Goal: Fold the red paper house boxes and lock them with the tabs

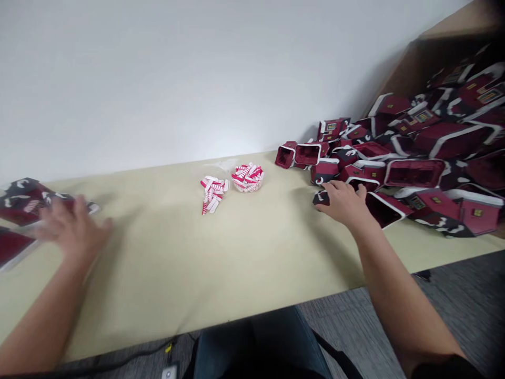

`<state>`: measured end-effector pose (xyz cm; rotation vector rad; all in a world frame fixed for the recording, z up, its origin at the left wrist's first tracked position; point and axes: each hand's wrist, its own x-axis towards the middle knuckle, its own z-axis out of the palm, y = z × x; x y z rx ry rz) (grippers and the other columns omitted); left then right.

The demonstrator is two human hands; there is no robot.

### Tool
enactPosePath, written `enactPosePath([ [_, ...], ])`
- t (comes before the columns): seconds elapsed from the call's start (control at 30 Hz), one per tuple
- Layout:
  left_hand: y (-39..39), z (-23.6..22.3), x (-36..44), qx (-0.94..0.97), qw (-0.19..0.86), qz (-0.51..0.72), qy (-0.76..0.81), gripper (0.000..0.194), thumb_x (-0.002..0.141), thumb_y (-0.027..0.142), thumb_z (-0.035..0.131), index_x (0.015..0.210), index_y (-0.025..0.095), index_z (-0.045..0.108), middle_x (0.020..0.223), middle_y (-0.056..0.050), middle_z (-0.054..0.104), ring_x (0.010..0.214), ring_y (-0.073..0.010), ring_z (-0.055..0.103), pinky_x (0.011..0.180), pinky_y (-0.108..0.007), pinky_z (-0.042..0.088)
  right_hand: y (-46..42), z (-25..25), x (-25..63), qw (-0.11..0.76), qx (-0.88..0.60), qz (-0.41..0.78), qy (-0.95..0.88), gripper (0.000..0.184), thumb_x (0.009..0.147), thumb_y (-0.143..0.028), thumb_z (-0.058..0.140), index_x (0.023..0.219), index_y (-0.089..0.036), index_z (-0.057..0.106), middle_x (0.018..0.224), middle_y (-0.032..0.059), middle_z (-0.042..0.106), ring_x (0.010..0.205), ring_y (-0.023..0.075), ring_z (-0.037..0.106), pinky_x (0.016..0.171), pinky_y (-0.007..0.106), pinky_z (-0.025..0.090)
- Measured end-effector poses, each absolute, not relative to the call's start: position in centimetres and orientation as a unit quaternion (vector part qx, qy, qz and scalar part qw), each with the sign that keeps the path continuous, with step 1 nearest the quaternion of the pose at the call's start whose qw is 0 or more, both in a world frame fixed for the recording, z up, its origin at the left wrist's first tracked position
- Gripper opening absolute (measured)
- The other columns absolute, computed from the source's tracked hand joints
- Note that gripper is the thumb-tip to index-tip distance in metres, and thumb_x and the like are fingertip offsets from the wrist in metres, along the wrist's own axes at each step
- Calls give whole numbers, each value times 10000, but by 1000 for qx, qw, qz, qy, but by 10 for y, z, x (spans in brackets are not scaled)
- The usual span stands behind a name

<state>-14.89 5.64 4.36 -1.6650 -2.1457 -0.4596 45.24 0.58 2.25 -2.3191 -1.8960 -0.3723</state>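
Observation:
My right hand lies on a small dark red and white box at the near edge of a big heap of like boxes on the right of the table; its fingers curl over the box. My left hand is smeared by motion at the far left, fingers spread, just in front of a few red boxes lying there. It holds nothing that I can see.
A beige table runs along a white wall. Near its back middle lie a clear bag of red and white pieces and a loose cluster of them. A brown carton behind the heap spills the boxes.

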Motion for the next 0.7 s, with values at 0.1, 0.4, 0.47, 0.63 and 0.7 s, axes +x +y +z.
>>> enactPosePath([
  [0.1,62,33,-90,-649,176,-253,-696,833,844,596,526,1521,200,243,1618,-219,140,1476,-464,111,1077,-734,151,31,23,468,-39,-769,-77,-633,692,703,-392,691,1347,-190,535,1318,191,595,1193,384,530,1068,694,152],
  [0.4,32,22,68,-792,-25,-321,-519,862,745,560,691,1487,287,349,1587,-199,258,1443,-445,240,1098,-636,137,40,45,440,4,-744,-10,-668,656,651,-422,752,1245,-192,595,1121,157,696,1110,391,594,1069,681,117],
  [0.47,25,24,87,-804,-108,-316,-493,928,713,585,725,1500,318,313,1588,-175,265,1437,-448,251,1103,-644,150,29,48,413,120,-704,26,-700,731,655,-456,767,1310,-217,549,1152,141,688,1147,387,580,1073,676,140],
  [0.63,21,16,94,-787,-260,-333,-450,1068,604,587,826,1499,313,312,1554,-169,339,1430,-459,280,1123,-671,179,17,40,324,407,-466,252,-744,812,682,-499,797,1384,-230,489,1172,98,677,1122,281,622,1055,488,381],
  [0.7,22,11,83,-774,-296,-360,-429,1099,563,526,870,1493,301,331,1527,-165,387,1411,-452,332,1135,-643,228,20,31,292,454,-388,312,-739,824,679,-489,812,1393,-238,487,1197,91,672,1133,254,625,1042,432,419],
])
